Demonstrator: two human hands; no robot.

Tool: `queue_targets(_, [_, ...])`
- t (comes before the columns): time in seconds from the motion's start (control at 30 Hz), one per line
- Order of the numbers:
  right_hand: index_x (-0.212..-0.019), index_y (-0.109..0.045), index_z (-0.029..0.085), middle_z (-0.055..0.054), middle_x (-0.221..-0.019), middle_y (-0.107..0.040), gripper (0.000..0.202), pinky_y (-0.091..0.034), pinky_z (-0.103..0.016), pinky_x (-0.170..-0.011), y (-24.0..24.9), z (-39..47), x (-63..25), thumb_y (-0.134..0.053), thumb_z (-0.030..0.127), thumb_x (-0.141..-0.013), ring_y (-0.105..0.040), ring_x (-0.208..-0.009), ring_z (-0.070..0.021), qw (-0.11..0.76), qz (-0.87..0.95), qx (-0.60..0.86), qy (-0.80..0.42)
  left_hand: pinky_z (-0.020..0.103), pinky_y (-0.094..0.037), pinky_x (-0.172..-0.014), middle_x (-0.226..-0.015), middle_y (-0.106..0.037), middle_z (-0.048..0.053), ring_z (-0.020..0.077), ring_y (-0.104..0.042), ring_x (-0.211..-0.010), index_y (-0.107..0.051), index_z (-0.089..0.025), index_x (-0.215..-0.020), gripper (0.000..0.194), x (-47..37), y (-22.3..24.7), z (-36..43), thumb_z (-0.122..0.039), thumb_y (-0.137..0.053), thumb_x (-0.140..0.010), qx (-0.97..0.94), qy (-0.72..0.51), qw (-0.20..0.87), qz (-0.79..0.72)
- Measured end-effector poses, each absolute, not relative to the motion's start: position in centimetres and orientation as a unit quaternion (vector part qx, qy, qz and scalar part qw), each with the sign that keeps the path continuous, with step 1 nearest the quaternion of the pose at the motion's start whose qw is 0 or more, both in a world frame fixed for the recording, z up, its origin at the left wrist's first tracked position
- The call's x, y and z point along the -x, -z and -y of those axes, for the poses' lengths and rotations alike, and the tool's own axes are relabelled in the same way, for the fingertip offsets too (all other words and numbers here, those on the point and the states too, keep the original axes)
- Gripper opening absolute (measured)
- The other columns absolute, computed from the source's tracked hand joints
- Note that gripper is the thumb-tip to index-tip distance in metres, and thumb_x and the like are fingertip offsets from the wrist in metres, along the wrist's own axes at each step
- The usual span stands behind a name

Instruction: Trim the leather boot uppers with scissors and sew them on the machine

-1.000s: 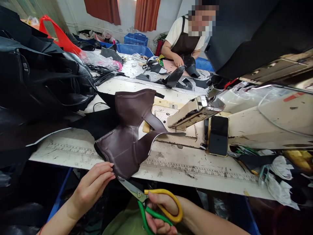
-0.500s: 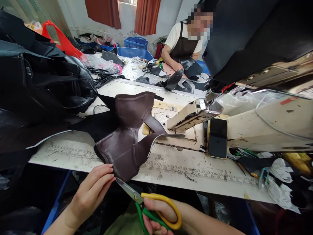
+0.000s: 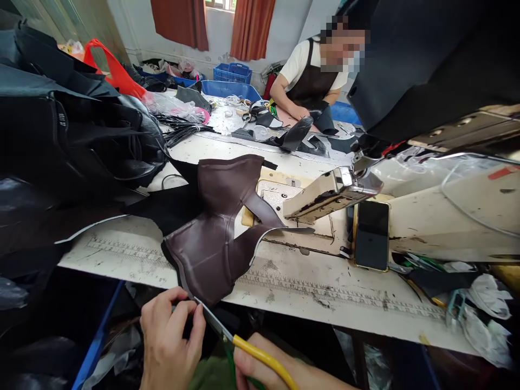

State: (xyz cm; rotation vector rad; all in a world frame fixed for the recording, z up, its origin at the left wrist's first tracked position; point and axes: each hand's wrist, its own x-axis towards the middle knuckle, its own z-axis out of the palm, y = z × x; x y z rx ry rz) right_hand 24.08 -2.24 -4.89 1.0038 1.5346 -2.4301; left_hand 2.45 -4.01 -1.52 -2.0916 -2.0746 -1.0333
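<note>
A dark brown leather piece (image 3: 207,244) with stitched seams and a black underside lies across the sewing machine bed, its lower corner hanging over the table's front edge. At that corner my left hand (image 3: 173,336) is closed with bent fingers, pinching the edge of the leather. My right hand (image 3: 260,360) grips scissors (image 3: 217,325) with one yellow and one green handle. The blades point up and left, and their tips meet the leather edge beside my left fingertips. The lower handle is partly hidden by my right hand and the frame's bottom edge.
The sewing machine arm (image 3: 325,192) stands right of the leather, with a phone (image 3: 371,235) beside it. Black leather pieces (image 3: 101,135) are heaped at left. A printed ruler (image 3: 300,284) runs along the table's front. Across the table, a person (image 3: 312,70) handles black pieces.
My left fingers have bent and shifted slightly right and down along the leather edge. The scissors have turned, their blades now nearer together against the edge. The whole view has shifted slightly.
</note>
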Motion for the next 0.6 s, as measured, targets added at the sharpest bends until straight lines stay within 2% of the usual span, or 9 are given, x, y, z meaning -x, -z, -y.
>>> queue_targets(0.1, [-0.069, -0.061, 0.013, 0.001, -0.055, -0.048, 0.073, -0.035, -0.019, -0.05, 4.0, 2.1, -23.4, -0.029, 0.074, -0.09, -0.046, -0.051, -0.0082, 0.008, -0.528, -0.311, 0.79, 0.048, -0.037, -0.088, -0.117, -0.053, 0.013, 0.031, -0.048, -0.112, -0.057, -0.021, -0.079, 0.011, -2.1, 1.4, 4.1, -0.016, -0.055, -0.089, 0.661, 0.345, -0.019, 0.666])
queue_targets(0.2, [-0.074, -0.062, 0.012, 0.001, -0.06, -0.05, 0.07, -0.038, -0.018, -0.054, 2.7, 2.0, -23.1, -0.029, 0.071, -0.093, -0.049, -0.056, -0.0082, -0.003, -0.535, -0.318, 0.782, 0.047, -0.037, -0.084, -0.104, -0.054, 0.012, 0.0295, -0.052, -0.101, -0.059, -0.021, -0.079, 0.01, -1.8, 1.4, 4.3, -0.023, -0.059, -0.088, 0.647, 0.335, 0.016, 0.685])
queue_targets(0.3, [-0.075, -0.063, 0.013, 0.0, -0.063, -0.052, 0.069, -0.039, -0.018, -0.057, 1.9, 2.0, -23.1, -0.03, 0.07, -0.094, -0.051, -0.061, -0.0086, -0.001, -0.549, -0.338, 0.765, 0.043, -0.036, -0.075, -0.09, -0.052, 0.009, 0.0267, -0.05, -0.085, -0.058, -0.021, -0.074, 0.02, -1.6, 1.7, 4.4, -0.036, -0.065, -0.085, 0.652, 0.296, 0.056, 0.696])
queue_targets(0.37, [-0.071, -0.061, 0.013, 0.0, -0.061, -0.05, 0.07, -0.038, -0.018, -0.056, 1.9, 2.0, -23.1, -0.029, 0.071, -0.093, -0.05, -0.058, -0.0085, -0.002, -0.558, -0.333, 0.76, 0.041, -0.035, -0.072, -0.087, -0.051, 0.008, 0.0241, -0.047, -0.079, -0.058, -0.021, -0.074, 0.018, -1.5, 1.9, 4.3, -0.033, -0.064, -0.086, 0.66, 0.282, 0.057, 0.694])
queue_targets(0.5, [-0.067, -0.06, 0.013, 0.0, -0.057, -0.048, 0.071, -0.037, -0.018, -0.054, 2.2, 1.8, -22.8, -0.03, 0.072, -0.092, -0.048, -0.055, -0.0086, -0.019, -0.555, -0.322, 0.767, 0.041, -0.036, -0.073, -0.089, -0.051, 0.008, 0.0229, -0.046, -0.079, -0.06, -0.02, -0.08, 0.009, -1.5, 2.0, 4.1, -0.022, -0.058, -0.089, 0.664, 0.294, 0.031, 0.686])
queue_targets(0.6, [-0.062, -0.057, 0.013, 0.0, -0.052, -0.046, 0.073, -0.034, -0.018, -0.048, 2.1, 1.9, -22.4, -0.03, 0.075, -0.089, -0.045, -0.05, -0.008, -0.011, -0.545, -0.328, 0.771, 0.04, -0.035, -0.071, -0.089, -0.05, 0.008, 0.0245, -0.045, -0.08, -0.06, -0.02, -0.077, 0.017, -1.6, 2.0, 4.3, -0.034, -0.061, -0.088, 0.66, 0.274, 0.023, 0.699])
